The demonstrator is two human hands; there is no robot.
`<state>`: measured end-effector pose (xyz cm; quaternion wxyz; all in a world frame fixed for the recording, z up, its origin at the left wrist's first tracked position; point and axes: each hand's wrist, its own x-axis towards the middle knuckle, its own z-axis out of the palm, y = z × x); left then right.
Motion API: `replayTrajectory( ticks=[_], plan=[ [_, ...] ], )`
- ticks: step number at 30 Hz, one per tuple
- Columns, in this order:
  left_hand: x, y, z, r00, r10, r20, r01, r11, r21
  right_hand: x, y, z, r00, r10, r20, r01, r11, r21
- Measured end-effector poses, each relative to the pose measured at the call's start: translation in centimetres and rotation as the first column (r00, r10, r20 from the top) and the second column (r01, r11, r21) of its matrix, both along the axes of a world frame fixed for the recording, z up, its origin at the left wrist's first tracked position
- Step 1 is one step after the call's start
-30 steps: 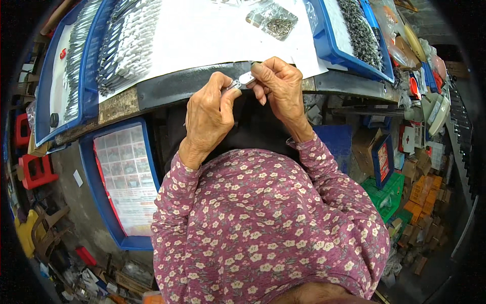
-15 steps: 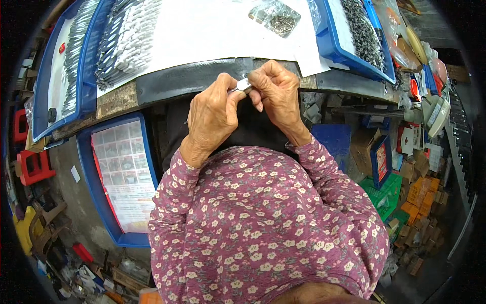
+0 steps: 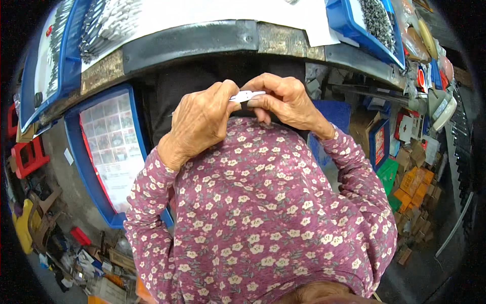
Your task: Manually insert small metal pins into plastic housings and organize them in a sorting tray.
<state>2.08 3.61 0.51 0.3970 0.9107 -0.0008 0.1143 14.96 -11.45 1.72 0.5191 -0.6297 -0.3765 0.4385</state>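
Between my two hands is a small white slender piece [image 3: 243,96] with a narrow tip pointing right; its exact kind is unclear. My left hand [image 3: 200,116] pinches its wider left end between thumb and fingertips. My right hand [image 3: 286,101] is closed at the narrow end, thumb below and bent fingers above. Both hands are in front of my body, short of the table edge. A pile of similar-looking white pieces [image 3: 119,23] with dark parts lies on the table at the left.
A dark strip [image 3: 192,43] covers part of the worn wooden table edge. Blue trays [image 3: 68,66] with long thin parts stand at the left. A blue bin [image 3: 349,25] of small dark parts is at the right. Below left is a blue tray [image 3: 136,126] with a printed sheet.
Both hands have drawn back from the table edge toward my body. More of the white piece now shows, its narrow tip at my right fingers. The view has shifted, moving the table upward.
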Motion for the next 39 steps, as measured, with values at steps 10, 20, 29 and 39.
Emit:
replayTrajectory(
  ticks=[10,20,29,39],
  plan=[
    [-2.2,-2.5,-1.2,0.990,-0.123,-0.066,0.123,0.992,-0.009,-2.2,-2.8,-2.1,0.850,0.113,0.514,-0.194,0.975,0.106],
    [-2.9,-3.6,-1.5,0.990,-0.130,-0.063,0.127,0.990,-0.056,-2.9,-3.5,-2.6,0.795,0.126,0.594,-0.248,0.960,0.128],
    [-3.0,-3.8,-1.6,0.986,-0.168,-0.013,0.167,0.985,-0.041,-3.9,-3.9,-2.4,0.782,0.108,0.614,-0.218,0.970,0.107],
    [-3.1,-3.6,-1.9,0.975,-0.219,-0.019,0.218,0.974,-0.070,-3.7,-3.6,-2.3,0.813,0.150,0.562,-0.260,0.958,0.120]
  ],
)
